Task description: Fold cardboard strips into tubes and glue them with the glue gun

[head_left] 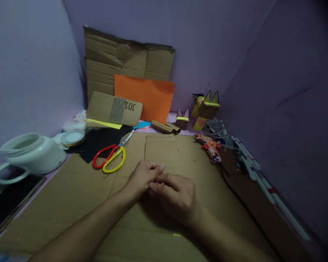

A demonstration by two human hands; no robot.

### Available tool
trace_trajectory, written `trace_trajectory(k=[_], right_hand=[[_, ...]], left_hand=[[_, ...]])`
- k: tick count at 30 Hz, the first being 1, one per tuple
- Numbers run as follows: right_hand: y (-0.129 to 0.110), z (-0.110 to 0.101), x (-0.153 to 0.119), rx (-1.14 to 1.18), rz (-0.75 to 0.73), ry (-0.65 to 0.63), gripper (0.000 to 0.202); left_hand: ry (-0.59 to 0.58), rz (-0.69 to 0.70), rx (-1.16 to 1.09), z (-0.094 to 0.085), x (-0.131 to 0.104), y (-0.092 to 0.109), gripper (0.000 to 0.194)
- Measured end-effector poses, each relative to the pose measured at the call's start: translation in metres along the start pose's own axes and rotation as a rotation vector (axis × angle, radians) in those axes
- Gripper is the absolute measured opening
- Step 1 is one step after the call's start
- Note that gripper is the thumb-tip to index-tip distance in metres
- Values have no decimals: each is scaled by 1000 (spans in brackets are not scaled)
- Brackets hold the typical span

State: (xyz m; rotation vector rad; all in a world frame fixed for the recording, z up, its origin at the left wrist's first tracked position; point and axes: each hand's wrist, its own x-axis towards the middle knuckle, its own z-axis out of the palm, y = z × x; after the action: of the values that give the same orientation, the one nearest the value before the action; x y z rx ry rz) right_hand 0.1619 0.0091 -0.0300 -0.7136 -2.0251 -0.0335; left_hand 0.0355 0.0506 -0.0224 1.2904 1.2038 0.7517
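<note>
My left hand (145, 177) and my right hand (177, 194) meet over the middle of a flat cardboard sheet (79, 203). The fingers of both are curled and pinched together, fingertips touching. Whatever lies between them is hidden or too small to name. Just beyond my left hand is a pair of scissors (114, 154) with one red and one yellow handle, its blades pointing away. A small yellow-green scrap (177, 235) lies on the cardboard below my right hand.
At left stand a white teapot-like pot (41, 154) and a dark flat slab (13, 200). Black paper (104, 138), an orange sheet (144, 96) and cardboard pieces (114, 109) are at the back. Right are eared cardboard figures (182, 122), a patterned piece (211, 146) and white tubes (278, 207).
</note>
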Motion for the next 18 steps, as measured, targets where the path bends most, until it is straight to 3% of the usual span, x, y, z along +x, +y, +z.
trace_trajectory(k=[3, 11, 15, 18], right_hand=[[-1, -2, 1, -31, -32, 3, 14], [2, -22, 0, 210, 165, -40, 9], [17, -37, -1, 144, 318, 46, 25], [32, -42, 0, 40, 440, 178, 17]], left_hand=[[0, -39, -33, 3, -1, 0, 49], [40, -111, -46, -1, -4, 6, 30], [45, -131, -31, -2, -7, 8, 27], [73, -94, -20, -3, -12, 10, 28]])
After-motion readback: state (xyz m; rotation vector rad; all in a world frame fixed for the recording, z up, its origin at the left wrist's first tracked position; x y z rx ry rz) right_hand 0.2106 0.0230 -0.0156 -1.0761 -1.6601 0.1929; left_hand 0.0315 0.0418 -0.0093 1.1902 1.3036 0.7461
